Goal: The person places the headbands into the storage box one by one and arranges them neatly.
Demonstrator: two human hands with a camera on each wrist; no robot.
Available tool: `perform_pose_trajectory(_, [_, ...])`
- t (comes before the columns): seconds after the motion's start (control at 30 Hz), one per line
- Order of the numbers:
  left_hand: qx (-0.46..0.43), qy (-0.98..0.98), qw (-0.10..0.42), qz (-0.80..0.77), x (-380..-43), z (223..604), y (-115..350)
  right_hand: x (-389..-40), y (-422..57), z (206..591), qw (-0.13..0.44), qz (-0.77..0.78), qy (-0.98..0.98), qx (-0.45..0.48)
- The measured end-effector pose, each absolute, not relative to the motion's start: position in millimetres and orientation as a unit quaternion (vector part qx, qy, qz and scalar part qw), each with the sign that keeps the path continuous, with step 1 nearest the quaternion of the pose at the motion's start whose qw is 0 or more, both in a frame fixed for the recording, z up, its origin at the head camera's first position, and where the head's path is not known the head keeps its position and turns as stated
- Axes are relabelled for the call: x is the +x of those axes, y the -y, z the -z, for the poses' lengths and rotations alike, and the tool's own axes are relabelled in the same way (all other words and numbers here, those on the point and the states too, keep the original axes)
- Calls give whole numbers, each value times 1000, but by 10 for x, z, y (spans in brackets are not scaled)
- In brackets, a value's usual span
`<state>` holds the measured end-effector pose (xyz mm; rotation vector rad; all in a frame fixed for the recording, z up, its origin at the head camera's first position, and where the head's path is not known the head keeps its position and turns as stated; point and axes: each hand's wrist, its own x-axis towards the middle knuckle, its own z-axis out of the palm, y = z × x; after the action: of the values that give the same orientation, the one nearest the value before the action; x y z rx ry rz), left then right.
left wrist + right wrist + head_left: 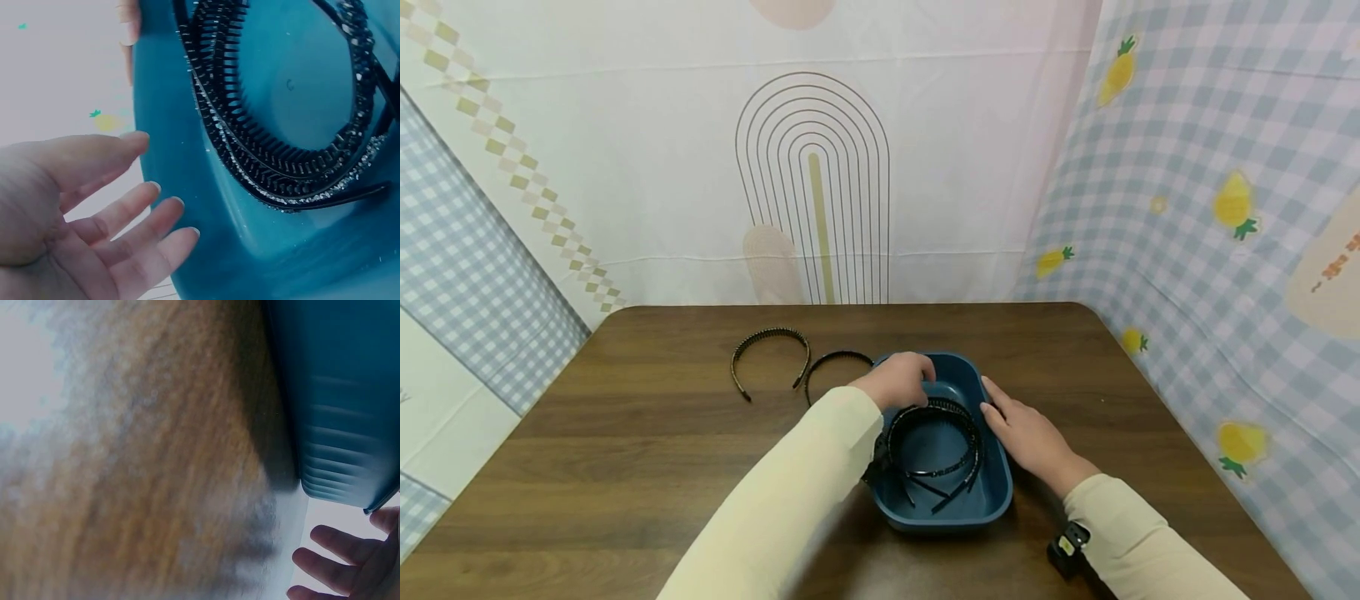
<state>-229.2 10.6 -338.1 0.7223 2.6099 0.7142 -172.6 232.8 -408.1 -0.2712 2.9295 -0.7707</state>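
Inside a blue plastic basin (997, 500) lie several black headbands (972, 433), some toothed and some set with glittering stones in the left wrist view. My left hand (898, 380) hovers over the basin's left side, beside the headbands. Its fingers (140, 240) are spread and loosely bent in the left wrist view, with nothing held. My right hand (1032, 435) rests against the basin's right rim with extended fingers. In the right wrist view, a fingertip of the right hand (353, 565) meets the rim of the basin (350, 425).
On the brown wooden table (625, 467), a gold-and-black toothed headband (772, 332) lies left of the basin. A thin black headband (838, 355) lies between it and the basin, partly hidden by my left arm. Patterned cloth (970, 167) hangs behind the table.
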Motion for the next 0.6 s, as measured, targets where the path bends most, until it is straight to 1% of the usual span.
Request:
perform_pose_trajectory(0.1, [264, -909, 157, -280, -2315, 3384, -55, -1725, -2326, 4080, 49, 255, -962, -89])
perform_pose_trajectory(0.23, [265, -895, 154, -323, -2350, 3375, 15, -1722, -2320, 4079, 49, 257, -961, -87])
perform_pose_trajectory(0.6, [220, -842, 165, -463, -2373, 3325, 227, -1714, -2321, 4100, 43, 262, -960, -92])
